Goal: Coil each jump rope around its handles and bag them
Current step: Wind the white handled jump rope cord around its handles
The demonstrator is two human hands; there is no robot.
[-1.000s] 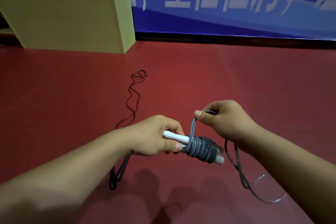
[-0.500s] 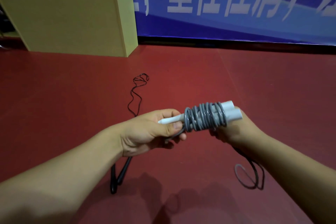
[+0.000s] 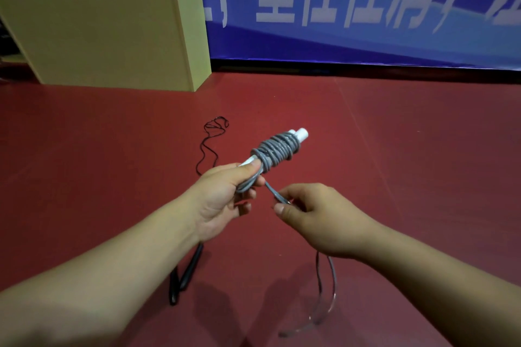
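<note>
My left hand [image 3: 222,197] grips the near end of two white handles [image 3: 299,134] held side by side, pointing up and away. A grey rope [image 3: 275,151] is coiled in several turns around them. My right hand [image 3: 315,215] pinches the loose grey rope just below the coil. The remaining rope hangs under my right wrist and ends in a loop on the floor [image 3: 327,307]. A second jump rope, black, lies on the floor: its thin cord [image 3: 210,146] trails away and its two black handles [image 3: 186,276] show below my left forearm.
The floor [image 3: 408,163] is dark red. A pale yellow wooden box [image 3: 107,34] stands at the back left against a blue banner [image 3: 338,8] with white characters. No bag is in view.
My left hand has tilted the handles so their far ends point up and away. My right hand has come out from under the coil and now pinches the rope below it.
</note>
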